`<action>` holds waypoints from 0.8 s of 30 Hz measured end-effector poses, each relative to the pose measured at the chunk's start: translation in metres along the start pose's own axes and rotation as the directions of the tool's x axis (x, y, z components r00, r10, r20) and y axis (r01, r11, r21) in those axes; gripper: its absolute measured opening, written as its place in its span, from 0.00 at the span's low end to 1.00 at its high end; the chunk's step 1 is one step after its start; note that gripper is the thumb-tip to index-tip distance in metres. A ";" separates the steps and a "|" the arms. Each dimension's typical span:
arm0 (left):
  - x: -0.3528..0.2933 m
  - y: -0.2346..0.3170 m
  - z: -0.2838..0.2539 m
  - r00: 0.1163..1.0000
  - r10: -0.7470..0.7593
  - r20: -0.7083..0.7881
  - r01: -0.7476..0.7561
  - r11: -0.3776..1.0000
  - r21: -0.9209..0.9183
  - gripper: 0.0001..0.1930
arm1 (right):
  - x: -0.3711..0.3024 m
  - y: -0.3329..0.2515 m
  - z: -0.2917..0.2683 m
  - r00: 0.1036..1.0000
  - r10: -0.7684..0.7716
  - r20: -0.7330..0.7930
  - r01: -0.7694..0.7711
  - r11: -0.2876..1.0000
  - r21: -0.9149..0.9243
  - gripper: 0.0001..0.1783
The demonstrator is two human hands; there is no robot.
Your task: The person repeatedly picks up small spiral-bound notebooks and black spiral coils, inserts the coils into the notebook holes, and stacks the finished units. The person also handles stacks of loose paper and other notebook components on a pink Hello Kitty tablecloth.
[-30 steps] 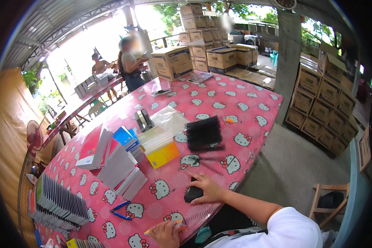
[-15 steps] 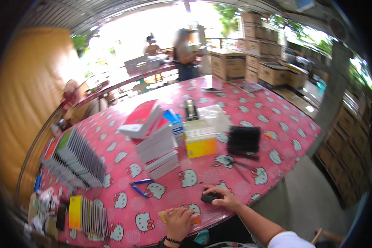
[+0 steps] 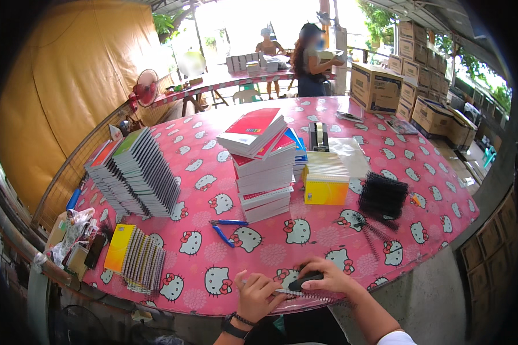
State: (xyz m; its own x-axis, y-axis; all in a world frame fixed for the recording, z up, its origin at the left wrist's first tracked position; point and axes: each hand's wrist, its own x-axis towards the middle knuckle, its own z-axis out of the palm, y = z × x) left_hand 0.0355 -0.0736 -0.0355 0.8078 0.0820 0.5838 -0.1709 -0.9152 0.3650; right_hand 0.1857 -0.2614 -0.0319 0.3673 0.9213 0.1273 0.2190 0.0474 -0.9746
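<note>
Near the table's front edge, my left hand (image 3: 259, 296) pinches a thin notebook (image 3: 288, 291), seen almost edge-on. My right hand (image 3: 332, 280) grips a rounded black tool (image 3: 305, 279) shaped like a computer mouse, close against the notebook's edge. A thin spiral wire (image 3: 328, 298) runs from the notebook to the right, below my right hand. Beyond my hands lie blue-handled pliers (image 3: 227, 230), spread apart. A bundle of black spiral coils (image 3: 383, 196) lies farther right, with some loose coils beside it.
A tall stack of red-covered notebooks (image 3: 265, 172) stands mid-table, beside a yellow notebook pile (image 3: 326, 192) and a tape dispenser (image 3: 318, 137). Bound notebooks (image 3: 147, 175) and yellow ones (image 3: 135, 259) line the left. Cardboard boxes (image 3: 377, 86) and two people are beyond.
The view has shifted, so the table's things sit farther right. My right hand has brought the black tool against the notebook. The notebook has tilted from flat to edge-on, and a coil now shows.
</note>
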 end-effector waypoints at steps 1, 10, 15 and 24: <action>0.000 0.001 -0.001 1.000 0.001 -0.006 0.000 1.000 0.008 0.13 | 0.000 0.000 -0.002 0.999 -0.022 -0.029 0.022 1.000 0.015 0.28; 0.000 0.005 0.003 0.994 -0.083 -0.070 0.076 0.992 -0.098 0.22 | 0.007 -0.008 -0.007 1.000 -0.016 0.019 0.015 0.997 0.075 0.27; -0.003 0.006 0.002 0.992 -0.111 -0.062 0.103 0.988 -0.111 0.27 | 0.012 -0.015 0.007 0.998 0.051 0.043 -0.048 0.996 -0.077 0.24; -0.009 0.004 0.010 0.921 -0.245 -0.304 0.191 0.961 -0.198 0.38 | 0.016 -0.005 0.004 0.998 0.025 0.053 -0.030 0.996 0.088 0.25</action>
State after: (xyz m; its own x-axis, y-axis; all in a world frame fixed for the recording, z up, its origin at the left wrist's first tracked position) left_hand 0.0333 -0.0825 -0.0467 0.6141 0.4198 0.6683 -0.1219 -0.7862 0.6058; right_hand 0.1871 -0.2460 -0.0257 0.3239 0.9415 0.0929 0.1281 0.0536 -0.9903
